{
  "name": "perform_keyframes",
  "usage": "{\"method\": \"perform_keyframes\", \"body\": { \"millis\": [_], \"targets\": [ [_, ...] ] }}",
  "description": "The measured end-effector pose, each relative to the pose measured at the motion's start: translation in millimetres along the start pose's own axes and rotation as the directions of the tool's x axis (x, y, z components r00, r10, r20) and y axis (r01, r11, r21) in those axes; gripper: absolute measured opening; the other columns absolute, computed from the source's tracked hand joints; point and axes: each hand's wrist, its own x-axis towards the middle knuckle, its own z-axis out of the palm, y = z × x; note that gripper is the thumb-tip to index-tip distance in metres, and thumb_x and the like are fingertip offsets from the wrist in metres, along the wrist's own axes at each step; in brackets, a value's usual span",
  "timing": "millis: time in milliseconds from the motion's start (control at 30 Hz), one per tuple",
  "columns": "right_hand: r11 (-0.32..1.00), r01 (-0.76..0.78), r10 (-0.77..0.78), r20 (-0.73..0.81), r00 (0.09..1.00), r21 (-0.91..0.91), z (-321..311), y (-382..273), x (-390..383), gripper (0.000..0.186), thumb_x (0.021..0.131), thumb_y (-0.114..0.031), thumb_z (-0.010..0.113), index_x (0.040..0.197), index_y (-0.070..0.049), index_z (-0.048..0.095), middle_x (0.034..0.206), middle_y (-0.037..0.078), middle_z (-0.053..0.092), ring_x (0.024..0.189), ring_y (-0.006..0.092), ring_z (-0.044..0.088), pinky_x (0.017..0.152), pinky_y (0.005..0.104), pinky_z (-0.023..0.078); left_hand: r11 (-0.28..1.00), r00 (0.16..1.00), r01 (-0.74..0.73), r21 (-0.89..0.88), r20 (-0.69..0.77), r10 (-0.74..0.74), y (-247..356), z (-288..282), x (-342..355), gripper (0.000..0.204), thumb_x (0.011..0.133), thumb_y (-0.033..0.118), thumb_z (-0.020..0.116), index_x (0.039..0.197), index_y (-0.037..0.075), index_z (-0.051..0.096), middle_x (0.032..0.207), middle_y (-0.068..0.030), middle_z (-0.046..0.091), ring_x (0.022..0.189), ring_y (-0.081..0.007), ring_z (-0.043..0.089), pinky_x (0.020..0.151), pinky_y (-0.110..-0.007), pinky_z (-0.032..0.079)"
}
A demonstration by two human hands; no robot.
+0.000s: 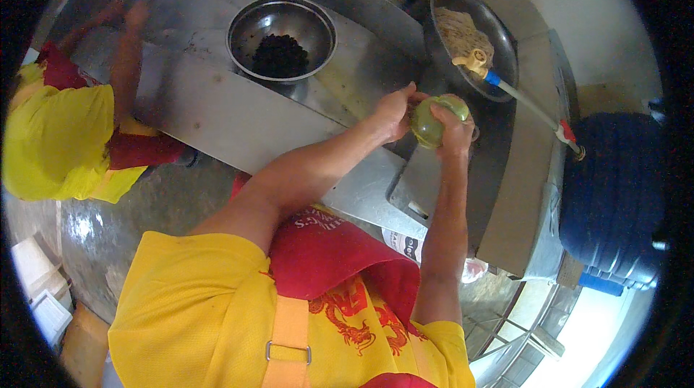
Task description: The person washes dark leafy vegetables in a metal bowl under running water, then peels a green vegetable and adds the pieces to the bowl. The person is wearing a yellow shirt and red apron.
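Observation:
Over the sink area on the right, both my hands are at a glossy green rounded thing [428,129], bowl-like in shape; its exact kind I cannot make out. My right hand [455,131] is closed on its right side, thumb across the top. At its left edge, my left hand [394,115] has its fingers curled against it, their tips partly hidden. Beyond them, a large metal basin [510,70] holds a pale beige mass [463,32]. A pale tap pipe [528,102] with a blue joint reaches over that basin.
A steel bowl [332,45] with dark small pieces [280,55] stands on the steel counter [217,117]. At the left, a co-worker in yellow [61,135] reaches onto the counter. A flat grey board [426,178] lies near me. Right of the wall stands a dark blue barrel [611,193].

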Motion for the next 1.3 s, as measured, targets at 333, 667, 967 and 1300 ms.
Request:
{"method": "perform_keyframes", "body": {
  "millis": [333,667,967,1300],
  "targets": [
    [0.976,0.010,-0.009,0.006,1.000,-0.216,1,-10,-2,0.041,0.068,-0.007,0.078,0.106,-0.001,0.065,0.093,0.007,0.069,0.081,0.0189,0.066,0.076,0.0338,0.055,0.979,0.996,-0.008,0.205,-0.087,0.026,5,-1,-8,0.047,0.104,0.044,0.039,0.102,0.004,0.063,0.089,-0.0082,0.063,0.072,-0.0189,0.058,0.056,-0.030,0.047],
    [0.973,0.041,-0.032,0.042,0.999,-0.227,-4,2,2,0.037,0.066,-0.007,0.077,0.101,-0.005,0.065,0.090,0.004,0.068,0.078,0.0175,0.065,0.073,0.0334,0.054,0.993,0.993,0.006,0.118,-0.121,0.008,-9,-20,8,0.041,0.103,0.041,0.045,0.098,0.005,0.062,0.091,-0.0098,0.065,0.078,-0.0234,0.064,0.069,-0.040,0.058],
    [0.943,0.052,-0.037,0.055,0.998,-0.328,-3,5,1,0.034,0.065,-0.008,0.077,0.097,-0.005,0.066,0.087,0.004,0.069,0.075,0.0177,0.065,0.071,0.0339,0.054,0.979,0.983,0.034,0.199,-0.185,0.003,-18,-34,14,0.044,0.103,0.040,0.045,0.094,0.001,0.062,0.088,-0.0116,0.063,0.075,-0.0250,0.063,0.063,-0.044,0.056],
    [0.952,-0.302,0.301,-0.017,0.953,-0.046,5,26,6,0.061,0.068,-0.026,0.087,0.119,-0.006,0.059,0.104,0.008,0.066,0.093,0.0207,0.064,0.082,0.0363,0.053,0.953,0.961,-0.023,0.303,-0.256,0.104,-42,-57,34,0.044,0.102,0.040,0.046,0.109,-0.001,0.061,0.103,-0.0149,0.064,0.087,-0.0253,0.063,0.074,-0.043,0.052]
  ]
}}
